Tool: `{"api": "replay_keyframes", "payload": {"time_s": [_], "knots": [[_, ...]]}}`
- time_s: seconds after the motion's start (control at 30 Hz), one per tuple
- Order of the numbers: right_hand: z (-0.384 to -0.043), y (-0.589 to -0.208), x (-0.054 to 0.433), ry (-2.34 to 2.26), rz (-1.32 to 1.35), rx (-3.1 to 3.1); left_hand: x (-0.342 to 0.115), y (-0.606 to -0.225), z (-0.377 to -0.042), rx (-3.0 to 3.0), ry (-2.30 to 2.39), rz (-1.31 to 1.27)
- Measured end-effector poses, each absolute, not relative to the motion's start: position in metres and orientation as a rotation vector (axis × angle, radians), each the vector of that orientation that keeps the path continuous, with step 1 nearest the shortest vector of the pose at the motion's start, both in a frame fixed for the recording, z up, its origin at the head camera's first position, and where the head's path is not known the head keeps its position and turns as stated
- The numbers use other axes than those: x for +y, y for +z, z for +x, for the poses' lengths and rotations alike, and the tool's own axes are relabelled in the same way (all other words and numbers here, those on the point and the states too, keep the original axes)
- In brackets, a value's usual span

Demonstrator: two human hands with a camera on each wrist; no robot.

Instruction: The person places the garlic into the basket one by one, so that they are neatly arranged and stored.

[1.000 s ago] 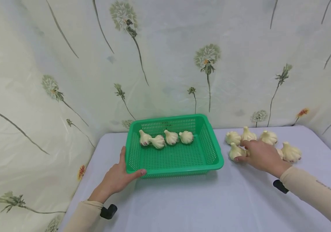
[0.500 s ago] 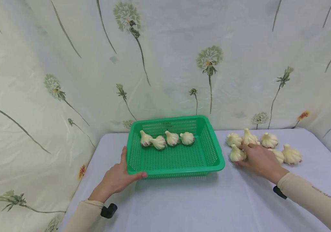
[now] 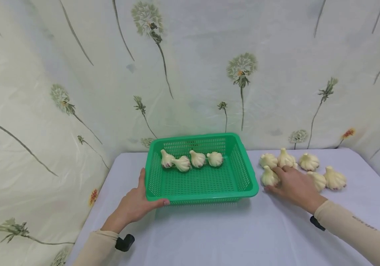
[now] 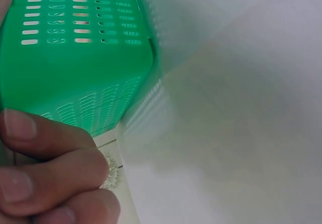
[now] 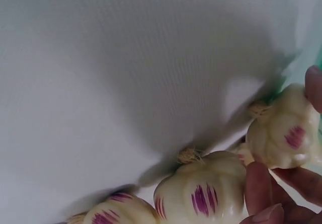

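Observation:
My left hand (image 3: 133, 204) grips the near left corner of a green plastic basket (image 3: 206, 197), its thumb along the front rim. In the left wrist view, curled fingers (image 4: 55, 168) lie beside the basket's slotted wall (image 4: 75, 68). Several garlic bulbs (image 3: 197, 159) lie in the basket's far half. On the right, my right hand (image 3: 298, 186) pinches a garlic bulb (image 3: 270, 176) between thumb and fingers, at the near left of the group on the table. The right wrist view has this bulb (image 5: 279, 133) with a purple patch, its rooted end towards the cloth.
Several more garlic bulbs (image 3: 309, 162) stand close around the right hand, one garlic bulb (image 3: 335, 178) at the far right. A white cloth covers the table (image 3: 216, 236). Behind it hangs a flower-printed curtain (image 3: 190, 92).
My right hand has shifted slightly left, and the pinched bulb has moved a little left with it, nearer the basket. The left hand and basket have stayed in place.

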State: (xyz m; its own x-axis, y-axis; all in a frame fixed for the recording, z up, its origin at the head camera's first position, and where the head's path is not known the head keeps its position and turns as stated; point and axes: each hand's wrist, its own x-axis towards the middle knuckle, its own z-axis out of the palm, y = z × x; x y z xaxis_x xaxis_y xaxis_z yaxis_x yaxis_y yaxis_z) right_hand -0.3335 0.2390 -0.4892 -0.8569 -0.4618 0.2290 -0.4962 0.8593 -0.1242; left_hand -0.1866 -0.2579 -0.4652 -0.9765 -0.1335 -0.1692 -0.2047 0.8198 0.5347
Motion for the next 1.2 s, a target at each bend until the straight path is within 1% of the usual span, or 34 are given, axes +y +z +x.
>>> {"api": "replay_keyframes", "payload": {"time_s": [0.23, 0.43, 0.73, 0.9, 1.2], "knots": [[-0.333, -0.493, 0.235, 0.275, 0.752, -2.775, -0.258, -0.466, -0.186, 2.879, 0.886, -0.264], [-0.331, -0.485, 0.236, 0.299, 0.755, -2.673, -0.258, -0.465, -0.186, 2.885, 0.885, -0.252], [-0.334, -0.458, 0.236, 0.360, 0.764, -2.623, -0.259, -0.467, -0.187, 2.884, 0.884, -0.258], [-0.342, -0.440, 0.233, 0.380, 0.706, -2.658, -0.259, -0.467, -0.186, 2.888, 0.885, -0.253], [-0.356, -0.408, 0.221, 0.449, 0.689, -2.715, -0.259, -0.468, -0.187, 2.891, 0.908, -0.240]]}}
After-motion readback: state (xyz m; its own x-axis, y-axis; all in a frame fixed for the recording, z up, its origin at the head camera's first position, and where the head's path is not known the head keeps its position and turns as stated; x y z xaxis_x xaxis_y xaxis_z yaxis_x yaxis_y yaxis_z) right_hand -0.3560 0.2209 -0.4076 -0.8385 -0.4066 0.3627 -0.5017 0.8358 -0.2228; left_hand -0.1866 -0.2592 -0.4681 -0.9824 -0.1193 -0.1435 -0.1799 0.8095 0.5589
